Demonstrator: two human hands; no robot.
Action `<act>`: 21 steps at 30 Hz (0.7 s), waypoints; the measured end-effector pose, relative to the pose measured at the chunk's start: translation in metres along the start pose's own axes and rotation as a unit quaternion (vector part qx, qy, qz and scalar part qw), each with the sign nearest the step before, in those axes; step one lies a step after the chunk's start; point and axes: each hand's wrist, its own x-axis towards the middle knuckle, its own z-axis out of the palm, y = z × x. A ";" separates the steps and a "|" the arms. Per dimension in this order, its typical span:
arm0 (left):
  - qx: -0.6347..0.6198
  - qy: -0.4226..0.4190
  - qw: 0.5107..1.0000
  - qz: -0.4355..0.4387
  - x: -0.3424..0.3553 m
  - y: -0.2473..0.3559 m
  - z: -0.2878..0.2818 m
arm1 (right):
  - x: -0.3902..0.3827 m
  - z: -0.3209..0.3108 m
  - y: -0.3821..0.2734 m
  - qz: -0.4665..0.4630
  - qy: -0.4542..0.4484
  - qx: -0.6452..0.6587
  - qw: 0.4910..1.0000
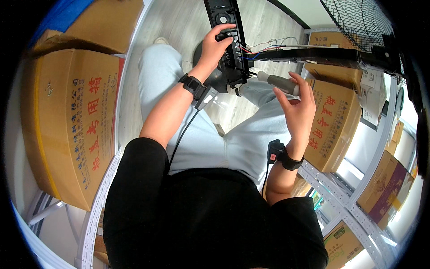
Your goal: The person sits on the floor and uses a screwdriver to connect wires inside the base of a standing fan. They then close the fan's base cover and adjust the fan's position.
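Note:
Between my knees stands a long black plastic housing [229, 67], with a row of buttons or posts along it and its inner parts exposed. My left hand [216, 47] grips its left side, thumb and forefinger bent over the face. My right hand [296, 98] holds a screwdriver [282, 83] by its grey handle, thumb on one side and fingers on the other. Its shaft points left toward the housing's lower right edge; I cannot make out whether the tip touches. Thin red, blue and white wires [257, 53] run out of the housing to the right.
A black pole [313, 55] reaches right from the housing to a black mesh guard [354, 22], like a fan's. Cardboard boxes [71, 121] stand on white metal shelving [331, 190] on both sides. A cable [181, 134] hangs from my left wrist device. Grey wood-look floor [174, 24] lies ahead.

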 end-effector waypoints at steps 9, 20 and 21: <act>-0.004 -0.006 1.000 0.001 0.000 -0.005 0.000 | 0.000 0.002 0.008 -0.026 -0.035 0.026 0.999; 0.032 -0.022 0.997 0.060 0.001 -0.007 0.000 | 0.001 0.009 0.009 0.129 0.001 -0.051 0.990; 0.042 -0.021 0.997 0.069 0.002 -0.007 0.000 | 0.000 0.009 0.008 0.093 0.004 -0.021 0.995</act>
